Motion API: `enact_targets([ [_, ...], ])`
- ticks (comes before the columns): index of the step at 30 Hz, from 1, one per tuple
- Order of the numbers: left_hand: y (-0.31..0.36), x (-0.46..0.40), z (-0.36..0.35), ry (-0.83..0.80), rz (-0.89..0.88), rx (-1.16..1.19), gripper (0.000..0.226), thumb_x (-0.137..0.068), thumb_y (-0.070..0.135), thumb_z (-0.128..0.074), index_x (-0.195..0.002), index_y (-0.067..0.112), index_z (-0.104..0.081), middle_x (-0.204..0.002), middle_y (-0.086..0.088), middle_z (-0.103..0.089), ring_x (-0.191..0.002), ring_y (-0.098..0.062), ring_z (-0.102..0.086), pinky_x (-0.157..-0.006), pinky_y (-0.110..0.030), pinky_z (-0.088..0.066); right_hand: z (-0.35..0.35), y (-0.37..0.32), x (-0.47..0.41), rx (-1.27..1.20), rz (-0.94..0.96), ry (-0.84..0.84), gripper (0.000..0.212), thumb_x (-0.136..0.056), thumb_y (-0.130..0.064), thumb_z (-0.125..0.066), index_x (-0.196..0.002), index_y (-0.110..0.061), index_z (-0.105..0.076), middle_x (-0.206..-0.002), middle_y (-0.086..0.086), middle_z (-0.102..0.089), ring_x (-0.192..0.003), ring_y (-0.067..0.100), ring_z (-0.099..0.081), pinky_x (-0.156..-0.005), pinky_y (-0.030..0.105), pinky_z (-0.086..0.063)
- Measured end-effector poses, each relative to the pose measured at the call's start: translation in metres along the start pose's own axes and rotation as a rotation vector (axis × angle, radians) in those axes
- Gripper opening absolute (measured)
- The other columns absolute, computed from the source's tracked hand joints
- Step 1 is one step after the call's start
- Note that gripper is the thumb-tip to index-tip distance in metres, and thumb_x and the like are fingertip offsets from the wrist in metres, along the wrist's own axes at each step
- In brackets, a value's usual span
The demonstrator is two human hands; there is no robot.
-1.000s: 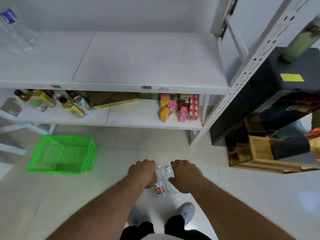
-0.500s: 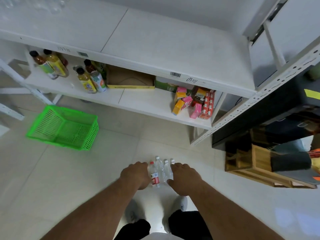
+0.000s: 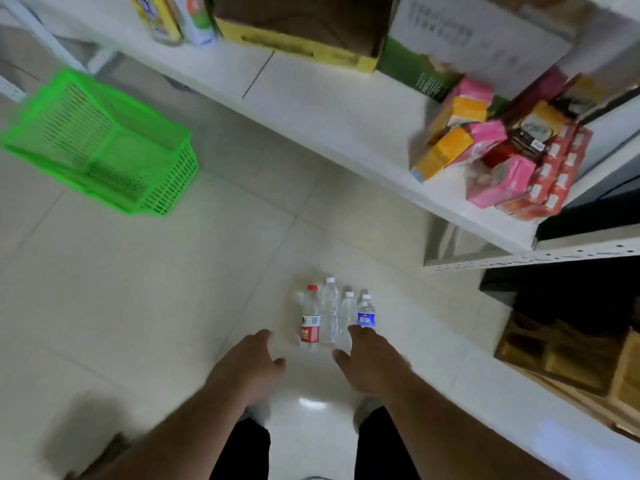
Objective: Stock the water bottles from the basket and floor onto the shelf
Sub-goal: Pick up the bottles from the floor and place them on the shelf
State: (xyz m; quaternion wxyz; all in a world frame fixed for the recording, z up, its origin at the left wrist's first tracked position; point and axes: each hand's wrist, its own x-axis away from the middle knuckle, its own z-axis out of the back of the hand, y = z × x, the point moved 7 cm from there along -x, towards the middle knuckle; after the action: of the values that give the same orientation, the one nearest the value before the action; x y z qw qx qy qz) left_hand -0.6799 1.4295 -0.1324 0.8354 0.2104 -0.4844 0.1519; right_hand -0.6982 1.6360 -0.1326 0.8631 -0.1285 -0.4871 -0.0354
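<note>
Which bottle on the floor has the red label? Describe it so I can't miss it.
On the floor tiles before the shelf, bottles cluster between the two hands. The red-label bottle stands leftmost, nearest the left hand. It alone has a red cap.

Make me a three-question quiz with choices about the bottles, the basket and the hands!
1. Where do the bottles stand?
A) in the basket
B) on the floor
C) on the shelf

2. What colour is the basket?
A) green
B) red
C) blue

3. What are the hands doing?
A) lifting two bottles
B) gripping the basket
C) open, holding nothing

Answers:
1 B: they stand clustered on the floor tiles.
2 A: its mesh is bright green.
3 C: the left hand and right hand flank the bottles with loose fingers; touch is unclear.
</note>
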Motion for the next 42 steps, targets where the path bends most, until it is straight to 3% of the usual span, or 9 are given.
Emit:
enact_targets([
  [4,-0.013,-0.132,-0.083,-0.052,0.051,0.102,0.067,-0.09,0.042,-0.058,-0.149,0.021,-0.034,-0.15,-0.003,-0.046,-0.132,-0.021,-0.049,-0.106,-0.029,-0.041,-0.063,0.037,-0.138,-0.113,-0.049,-0.002,0.059,-0.101,-0.046,-0.046,-0.148,-0.012,-0.036,-0.148,0.01,-0.047,-0.135,0.028,-0.047,-0.109,0.037,-0.039],
  [10,-0.032,-0.296,-0.188,-0.019,0.108,0.227,0.069,-0.087,0.043,-0.062,-0.147,0.021,-0.037,-0.144,-0.002,-0.052,-0.121,-0.021,-0.059,-0.086,-0.024,-0.045,-0.148,0.079,-0.307,-0.172,-0.068,0.079,0.048,-0.099,-0.038,-0.051,-0.138,-0.01,-0.046,-0.131,0.011,-0.058,-0.12,0.03,-0.057,-0.091,0.033,-0.046],
  [15,-0.039,-0.365,-0.236,0.013,0.109,0.324,0.036,-0.084,0.037,-0.068,-0.114,0.026,-0.052,-0.101,0.002,-0.061,-0.076,-0.016,-0.06,-0.055,-0.022,-0.041,-0.183,0.097,-0.371,-0.165,-0.102,0.163,0.041,-0.099,-0.033,-0.051,-0.132,-0.011,-0.046,-0.125,0.011,-0.061,-0.117,0.031,-0.057,-0.09,0.037,-0.048],
  [21,-0.05,-0.393,-0.256,0.035,0.111,0.44,0.045,-0.083,0.038,-0.071,-0.122,0.024,-0.053,-0.104,0.01,-0.054,-0.088,-0.015,-0.058,-0.074,-0.027,-0.049,-0.196,0.096,-0.387,-0.257,-0.164,0.269,0.042,-0.1,-0.032,-0.051,-0.136,-0.011,-0.045,-0.128,0.009,-0.06,-0.12,0.029,-0.057,-0.097,0.038,-0.047],
  [24,-0.058,-0.399,-0.255,0.035,0.133,0.47,0.054,-0.083,0.035,-0.072,-0.131,0.019,-0.051,-0.112,0.005,-0.057,-0.086,-0.014,-0.055,-0.067,-0.023,-0.044,-0.194,0.094,-0.392,-0.344,-0.165,0.304,0.05,-0.097,-0.039,-0.056,-0.14,-0.015,-0.046,-0.133,0.005,-0.059,-0.122,0.025,-0.056,-0.101,0.037,-0.047],
  [29,-0.073,-0.417,-0.26,0.027,0.161,0.509,0.056,-0.071,0.043,-0.081,-0.118,0.023,-0.059,-0.107,0.007,-0.069,-0.09,-0.015,-0.068,-0.078,-0.029,-0.054,-0.194,0.088,-0.417,-0.335,-0.205,0.259,0.062,-0.089,-0.051,-0.062,-0.135,-0.012,-0.048,-0.129,0.006,-0.057,-0.117,0.027,-0.057,-0.095,0.039,-0.05],
  [35,-0.086,-0.433,-0.274,0.017,0.203,0.539,0.054,-0.061,0.04,-0.086,-0.108,0.022,-0.067,-0.097,0.004,-0.074,-0.086,-0.014,-0.071,-0.074,-0.028,-0.055,-0.21,0.087,-0.444,-0.565,-0.259,0.072,0.041,-0.084,-0.047,-0.07,-0.092,-0.01,-0.056,-0.075,-0.002,-0.059,-0.062,0.011,-0.056,-0.049,0.023,-0.039],
  [37,-0.088,-0.432,-0.273,0.034,0.196,0.552,0.044,-0.063,0.036,-0.086,-0.101,0.023,-0.069,-0.092,0.006,-0.074,-0.083,-0.012,-0.07,-0.075,-0.029,-0.057,-0.21,0.091,-0.446,-0.591,-0.259,0.076,0.037,-0.085,-0.043,-0.07,-0.083,-0.012,-0.049,-0.069,-0.003,-0.054,-0.057,0.009,-0.053,-0.045,0.023,-0.037],
  [42,-0.084,-0.403,-0.244,0.11,0.134,0.599,0.027,-0.068,0.028,-0.084,-0.088,0.026,-0.066,-0.083,0.011,-0.071,-0.078,-0.004,-0.067,-0.067,-0.024,-0.054,-0.185,0.086,-0.423,-0.559,-0.176,0.198,0.049,-0.083,-0.049,-0.07,-0.111,-0.01,-0.057,-0.092,-0.001,-0.056,-0.079,0.019,-0.055,-0.054,0.025,-0.034],
])
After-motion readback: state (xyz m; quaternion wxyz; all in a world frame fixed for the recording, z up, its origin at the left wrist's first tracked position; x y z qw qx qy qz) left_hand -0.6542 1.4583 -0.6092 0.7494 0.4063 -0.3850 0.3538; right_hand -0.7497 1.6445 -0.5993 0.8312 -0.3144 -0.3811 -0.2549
